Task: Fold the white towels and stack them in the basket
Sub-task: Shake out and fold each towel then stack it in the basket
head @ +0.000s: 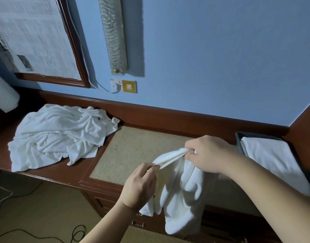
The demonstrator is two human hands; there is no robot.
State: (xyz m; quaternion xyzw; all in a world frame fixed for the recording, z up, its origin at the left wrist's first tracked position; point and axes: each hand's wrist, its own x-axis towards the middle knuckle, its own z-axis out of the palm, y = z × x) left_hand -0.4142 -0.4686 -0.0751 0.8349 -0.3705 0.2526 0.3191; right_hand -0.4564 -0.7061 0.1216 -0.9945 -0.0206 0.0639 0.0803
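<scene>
Pinching a white towel [178, 186], left hand [142, 185] and right hand [208, 153] hover over a wooden desk [63, 174] against a blue wall [212, 58].

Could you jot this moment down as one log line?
hands: left, right pinch towel edge | pile: unfolded | basket: folded towel inside

blue wall [221, 58] | wooden desk [142, 113] | framed mirror, perhaps [36, 37]

L hand [139, 185], R hand [206, 153]: both pinching.
</scene>
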